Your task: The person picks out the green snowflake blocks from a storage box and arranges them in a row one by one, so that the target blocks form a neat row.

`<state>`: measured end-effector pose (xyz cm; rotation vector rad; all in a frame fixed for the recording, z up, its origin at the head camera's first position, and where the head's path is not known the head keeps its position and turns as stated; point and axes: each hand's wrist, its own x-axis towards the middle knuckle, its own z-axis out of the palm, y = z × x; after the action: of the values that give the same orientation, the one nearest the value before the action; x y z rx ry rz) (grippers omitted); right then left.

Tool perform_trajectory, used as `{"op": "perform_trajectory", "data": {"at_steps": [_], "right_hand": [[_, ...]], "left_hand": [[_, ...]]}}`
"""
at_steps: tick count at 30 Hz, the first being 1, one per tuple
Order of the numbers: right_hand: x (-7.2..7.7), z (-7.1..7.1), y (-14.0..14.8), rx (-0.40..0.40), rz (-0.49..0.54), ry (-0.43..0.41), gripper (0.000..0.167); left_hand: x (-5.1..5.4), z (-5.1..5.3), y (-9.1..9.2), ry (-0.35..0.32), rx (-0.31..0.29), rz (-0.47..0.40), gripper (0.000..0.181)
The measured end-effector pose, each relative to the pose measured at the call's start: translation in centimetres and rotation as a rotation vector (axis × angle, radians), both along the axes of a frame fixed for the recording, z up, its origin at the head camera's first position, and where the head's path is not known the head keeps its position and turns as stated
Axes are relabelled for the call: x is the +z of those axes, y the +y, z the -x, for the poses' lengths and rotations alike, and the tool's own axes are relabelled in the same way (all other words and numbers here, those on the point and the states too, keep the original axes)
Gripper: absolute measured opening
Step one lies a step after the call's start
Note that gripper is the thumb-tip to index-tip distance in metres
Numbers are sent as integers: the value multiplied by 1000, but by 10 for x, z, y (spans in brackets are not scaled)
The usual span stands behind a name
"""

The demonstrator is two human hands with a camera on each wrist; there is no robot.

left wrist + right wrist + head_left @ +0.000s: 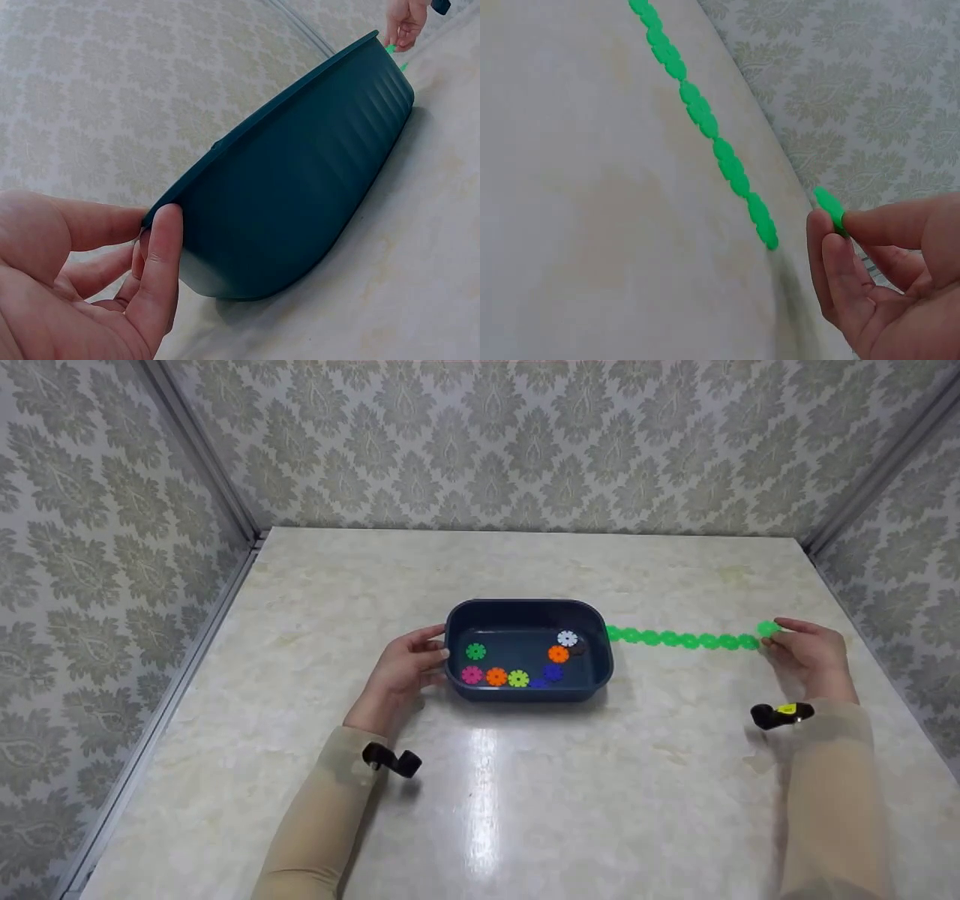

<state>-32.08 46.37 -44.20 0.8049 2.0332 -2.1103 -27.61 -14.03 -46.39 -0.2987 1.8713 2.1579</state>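
Note:
A dark blue plastic basin (pixel 529 694) stands on the table with its rounded rim facing up. At its left end my left hand (pixel 405 666) holds the rim between thumb and fingers, as the left wrist view shows close up. A row of green notched discs (pixel 688 640) stretches rightward from the basin's right side. Near the row's right end my right hand (pixel 814 658) pinches one loose green disc (pixel 828 205) between thumb and fingertips. In the right wrist view this disc is apart from the row's end. The basin hides part of the row in the left wrist view.
Inside the basin lie several loose discs, among them a green disc (pixel 475 651), a pink disc (pixel 472 675), an orange disc (pixel 558 654) and a white disc (pixel 567 638). Patterned wall panels (pixel 495 442) enclose the table (pixel 600 795) at the back and sides.

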Motion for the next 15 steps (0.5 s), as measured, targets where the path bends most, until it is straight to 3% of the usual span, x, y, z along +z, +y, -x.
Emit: {"op": "perform_trajectory", "data": {"at_steps": [9,15], "right_hand": [[-11,9,3,-91,-155,-87,59],[-14,14,3,-141,-170,-129,58]], "left_hand": [[0,0,0,8,-13,-6,53],[-2,1,0,0,3,0,52]]}}
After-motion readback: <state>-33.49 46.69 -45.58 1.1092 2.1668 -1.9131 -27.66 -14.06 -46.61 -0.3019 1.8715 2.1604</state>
